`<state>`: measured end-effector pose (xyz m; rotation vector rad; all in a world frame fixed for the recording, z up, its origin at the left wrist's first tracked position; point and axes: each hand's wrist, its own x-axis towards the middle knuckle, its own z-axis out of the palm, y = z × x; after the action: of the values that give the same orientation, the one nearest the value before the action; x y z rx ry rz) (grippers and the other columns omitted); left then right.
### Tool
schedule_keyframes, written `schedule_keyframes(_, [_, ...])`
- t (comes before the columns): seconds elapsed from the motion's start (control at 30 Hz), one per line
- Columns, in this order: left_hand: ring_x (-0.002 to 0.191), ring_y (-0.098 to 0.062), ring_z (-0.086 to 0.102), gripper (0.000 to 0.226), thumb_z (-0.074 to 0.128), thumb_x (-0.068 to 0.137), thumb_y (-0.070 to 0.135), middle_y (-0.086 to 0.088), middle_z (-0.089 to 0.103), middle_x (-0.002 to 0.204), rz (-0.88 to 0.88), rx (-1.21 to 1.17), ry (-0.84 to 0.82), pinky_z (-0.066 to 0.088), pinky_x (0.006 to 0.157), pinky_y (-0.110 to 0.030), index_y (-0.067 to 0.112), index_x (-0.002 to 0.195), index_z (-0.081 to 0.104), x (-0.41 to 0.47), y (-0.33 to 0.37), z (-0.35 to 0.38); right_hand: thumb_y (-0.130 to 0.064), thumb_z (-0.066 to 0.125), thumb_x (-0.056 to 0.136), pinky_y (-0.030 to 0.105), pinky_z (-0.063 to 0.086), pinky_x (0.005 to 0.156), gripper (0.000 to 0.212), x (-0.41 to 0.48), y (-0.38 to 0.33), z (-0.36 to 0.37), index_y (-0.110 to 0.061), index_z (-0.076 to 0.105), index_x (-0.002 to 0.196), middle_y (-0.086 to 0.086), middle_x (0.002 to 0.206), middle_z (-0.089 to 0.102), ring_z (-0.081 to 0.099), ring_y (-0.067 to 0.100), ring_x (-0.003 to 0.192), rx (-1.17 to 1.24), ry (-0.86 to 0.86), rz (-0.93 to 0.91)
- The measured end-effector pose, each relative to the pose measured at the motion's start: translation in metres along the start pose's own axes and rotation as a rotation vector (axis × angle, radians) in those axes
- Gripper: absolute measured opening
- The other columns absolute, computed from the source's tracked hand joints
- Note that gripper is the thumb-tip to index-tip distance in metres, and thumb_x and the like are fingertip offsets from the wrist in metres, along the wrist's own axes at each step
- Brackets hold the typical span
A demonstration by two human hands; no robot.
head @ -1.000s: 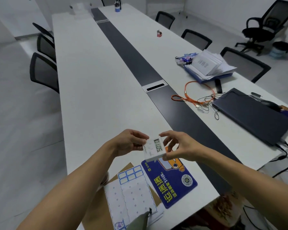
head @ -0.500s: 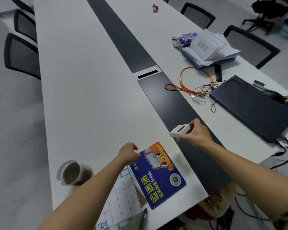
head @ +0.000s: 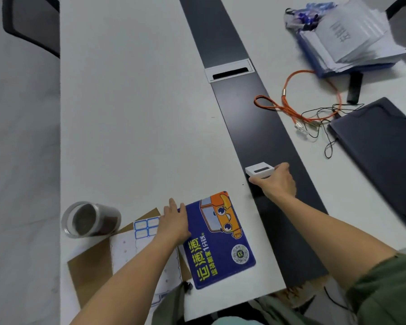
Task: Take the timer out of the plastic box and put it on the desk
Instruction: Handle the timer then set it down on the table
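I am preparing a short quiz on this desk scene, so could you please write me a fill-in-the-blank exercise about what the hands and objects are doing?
1. The white timer is held by the person's ____ hand.
2. The left hand rests flat on the edge of the ____ mat with a cartoon car.
3. The timer is over the ____ strip running down the middle of the desk.
4. The coiled cable beside the closed laptop is ____.

Missing words: right; blue; dark; orange
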<state>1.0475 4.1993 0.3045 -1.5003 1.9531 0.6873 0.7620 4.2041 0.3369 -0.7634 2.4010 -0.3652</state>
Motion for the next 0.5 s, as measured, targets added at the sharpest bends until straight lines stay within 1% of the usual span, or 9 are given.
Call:
schedule_keyframes(0.07, [0.145, -0.036, 0.016, 0.098, 0.072, 0.081, 0.04, -0.021, -0.005, 0.161, -0.006, 0.008, -0.003, 0.037, 0.112, -0.044, 0.012, 0.152, 0.011, 0.005, 0.002, -0.005, -0.055, 0.081, 0.064, 0.042, 0.055, 0.081, 0.089, 0.002, 0.0, -0.002, -0.014, 0.035, 0.128, 0.012, 0.125, 0.056, 0.059, 0.033, 0.11, -0.033, -0.025, 0.008])
schedule_keyframes(0.13, [0.145, -0.037, 0.016, 0.097, 0.072, 0.081, 0.039, -0.021, -0.005, 0.161, -0.006, 0.013, -0.017, 0.038, 0.111, -0.043, 0.011, 0.152, 0.012, 0.008, 0.003, -0.009, -0.062, 0.078, 0.064, 0.044, 0.052, 0.085, 0.097, 0.006, 0.001, -0.006, -0.017, 0.032, 0.137, 0.012, 0.133, 0.052, 0.056, 0.034, 0.117, -0.033, -0.048, 0.026])
schedule_keyframes(0.2, [0.145, -0.038, 0.014, 0.096, 0.071, 0.081, 0.038, -0.022, -0.007, 0.16, -0.008, 0.012, -0.029, 0.037, 0.112, -0.043, 0.01, 0.152, 0.012, 0.011, 0.005, -0.012, -0.065, 0.072, 0.07, 0.048, 0.053, 0.089, 0.098, 0.014, 0.002, -0.012, -0.02, 0.028, 0.145, 0.012, 0.141, 0.048, 0.055, 0.035, 0.12, 0.117, -0.103, 0.097])
schedule_keyframes(0.23, [0.146, -0.039, 0.013, 0.096, 0.071, 0.082, 0.037, -0.022, -0.008, 0.16, -0.009, 0.01, -0.038, 0.036, 0.112, -0.044, 0.009, 0.152, 0.011, 0.011, 0.005, -0.012, -0.062, 0.069, 0.075, 0.047, 0.056, 0.085, 0.092, 0.019, 0.002, -0.015, -0.02, 0.03, 0.146, 0.012, 0.139, 0.05, 0.06, 0.032, 0.112, 0.251, -0.135, 0.16])
schedule_keyframes(0.3, [0.146, -0.039, 0.011, 0.097, 0.071, 0.082, 0.037, -0.022, -0.009, 0.16, -0.013, 0.001, -0.049, 0.035, 0.113, -0.043, 0.009, 0.152, 0.01, 0.011, 0.006, -0.013, -0.049, 0.064, 0.086, 0.038, 0.06, 0.067, 0.07, 0.026, 0.0, -0.018, -0.014, 0.041, 0.143, 0.012, 0.12, 0.063, 0.071, 0.024, 0.087, 0.489, -0.188, 0.292])
schedule_keyframes(0.33, [0.147, -0.038, 0.01, 0.098, 0.071, 0.082, 0.037, -0.022, -0.01, 0.16, -0.015, -0.004, -0.051, 0.036, 0.113, -0.043, 0.009, 0.152, 0.009, 0.011, 0.006, -0.013, -0.041, 0.062, 0.091, 0.035, 0.059, 0.059, 0.057, 0.03, -0.001, -0.018, -0.011, 0.048, 0.137, 0.012, 0.11, 0.067, 0.072, 0.023, 0.078, 0.555, -0.199, 0.329])
schedule_keyframes(0.37, [0.147, -0.038, 0.01, 0.098, 0.072, 0.082, 0.037, -0.021, -0.01, 0.16, -0.014, -0.008, -0.052, 0.036, 0.113, -0.043, 0.01, 0.152, 0.009, 0.012, 0.006, -0.012, -0.033, 0.061, 0.093, 0.033, 0.058, 0.056, 0.045, 0.032, -0.002, -0.017, -0.009, 0.053, 0.131, 0.013, 0.103, 0.07, 0.073, 0.023, 0.073, 0.587, -0.203, 0.344])
schedule_keyframes(0.43, [0.147, -0.037, 0.009, 0.098, 0.072, 0.082, 0.037, -0.021, -0.01, 0.16, -0.011, -0.016, -0.052, 0.037, 0.113, -0.043, 0.01, 0.152, 0.009, 0.012, 0.006, -0.013, -0.024, 0.059, 0.095, 0.032, 0.058, 0.056, 0.033, 0.034, -0.004, -0.014, -0.006, 0.058, 0.123, 0.015, 0.099, 0.071, 0.074, 0.024, 0.07, 0.6, -0.203, 0.348])
schedule_keyframes(0.5, [0.147, -0.037, 0.009, 0.097, 0.071, 0.083, 0.036, -0.02, -0.011, 0.161, -0.009, -0.018, -0.05, 0.037, 0.113, -0.043, 0.011, 0.153, 0.009, 0.011, 0.005, -0.012, -0.021, 0.06, 0.095, 0.032, 0.06, 0.06, 0.03, 0.033, -0.006, -0.01, -0.005, 0.06, 0.12, 0.017, 0.098, 0.071, 0.074, 0.024, 0.07, 0.597, -0.19, 0.345])
